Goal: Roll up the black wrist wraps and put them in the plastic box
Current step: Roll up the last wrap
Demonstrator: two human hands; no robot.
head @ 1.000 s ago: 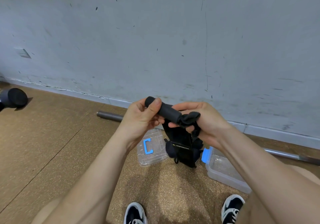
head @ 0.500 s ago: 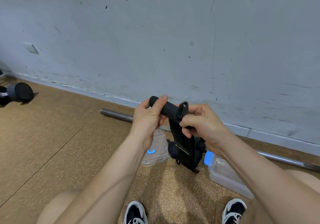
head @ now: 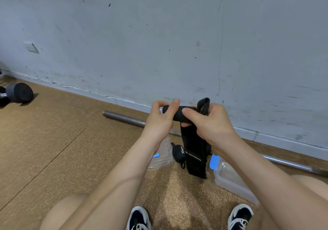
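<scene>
A scuffed grey painted wall (head: 159,43) rises beyond the fingers, above a brown cork floor (head: 53,149) that lies beneath them. A long grey steel bar (head: 124,118) lies on the floor along the wall's foot, passing behind and below both hands. A clear rectangular plastic box (head: 229,180) with a blue latch stands open on the floor below the right fingers, largely covered by the right forearm. Its clear flat lid (head: 163,160) lies below the left fingers, apart from the box. The black fabric wrist wrap (head: 194,149) is held in the air between the two: its upper end is rolled into a short cylinder and its flat tail hangs straight down towards the floor. The left hand (head: 159,121) grips the cylinder's left end, fingers (head: 159,104) curled round it and thumb laid over the top. The right hand (head: 213,125) pinches the right end, where a black loop (head: 203,105) stands up above the fingers. A second, fully rolled black wrap (head: 178,154) lies on the floor between lid and box, just left of the hanging tail.
</scene>
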